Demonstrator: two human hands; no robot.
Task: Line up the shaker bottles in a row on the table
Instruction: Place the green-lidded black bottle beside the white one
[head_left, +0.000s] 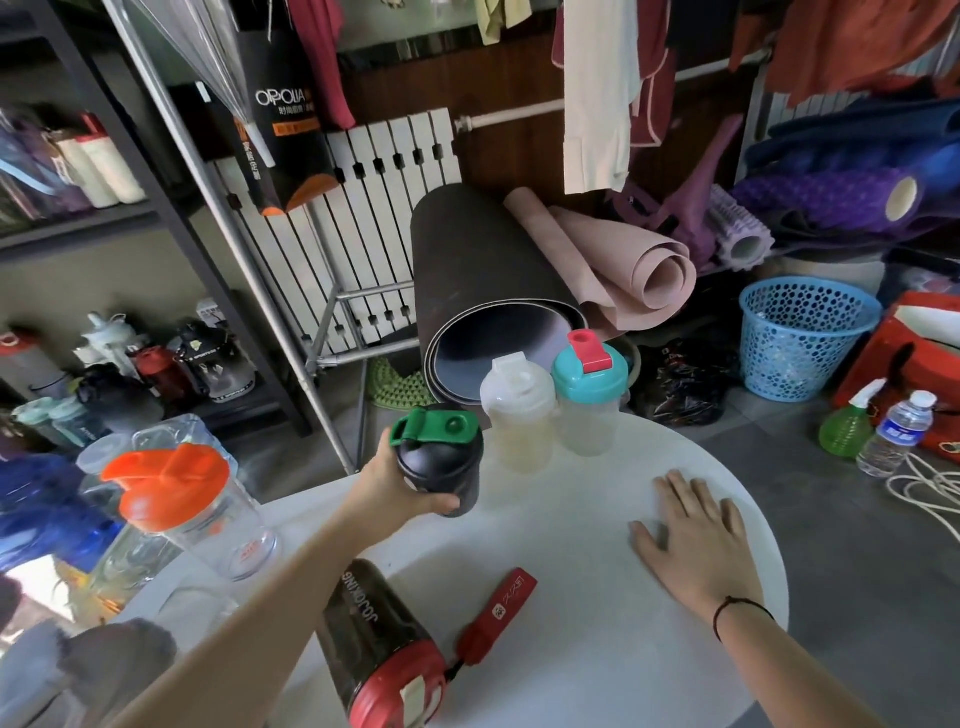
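Observation:
On the round white table (571, 649), my left hand (400, 488) grips a black shaker bottle with a green lid (441, 457), just left of a frosted white-lidded shaker (517, 410). A teal-lidded shaker with a red cap (589, 395) stands to the right of that one, at the table's far edge. A clear shaker with an orange lid (182, 509) stands at the left edge. A dark bottle with a red lid and red strap (379, 649) lies on its side near me. My right hand (696, 545) rests flat on the table, fingers spread.
Rolled mats (493, 291) lean behind the table. A blue mesh basket (805, 338), a green spray bottle (847, 421) and a water bottle (896, 431) sit on the floor at right. Shelves with more bottles (156, 364) stand at left.

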